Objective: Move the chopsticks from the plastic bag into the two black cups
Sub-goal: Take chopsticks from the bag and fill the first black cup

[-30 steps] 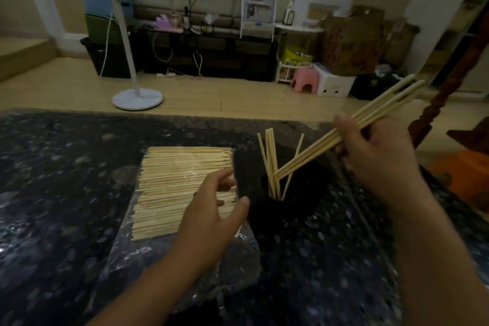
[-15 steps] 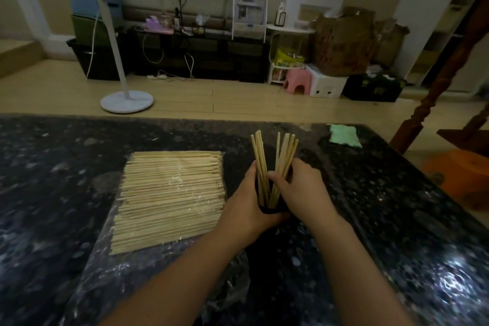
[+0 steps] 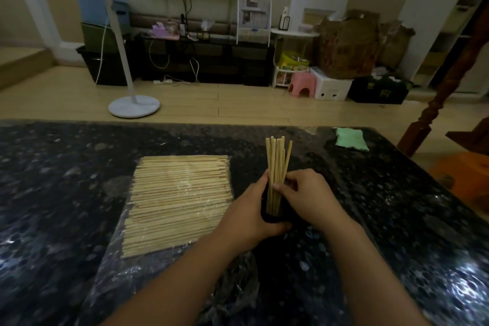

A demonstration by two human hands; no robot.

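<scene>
Table: dark speckled stone top, holds everything for the task.
Plastic bag: clear, lies flat on table left of the hands; open end looks to be toward the person, crumpled under the L forearm.
Chopsticks in bag: big flat stack, most of the job left by my guess. Long axis runs left-right across the view.
Left hand: wrapped around the black cup, closed on its near-left side, steadying it.
Right hand: fingers curled against the upright bundle, thumb pressing it; closed on the sticks, tidying them.
Chopsticks in cup: approx a dozen, standing near vertical, tips fanned slightly at top.
Second cup: can't see it; may be hidden behind hands or the dark top.
Key relation: bag stack sits just left of the cup, so L hand is nearer. Sticks lie horizontal, cup wants them vertical, so next grab likely needs a quarter turn before dropping in.
Green cloth: far right of table, well apart, not in play.
</scene>
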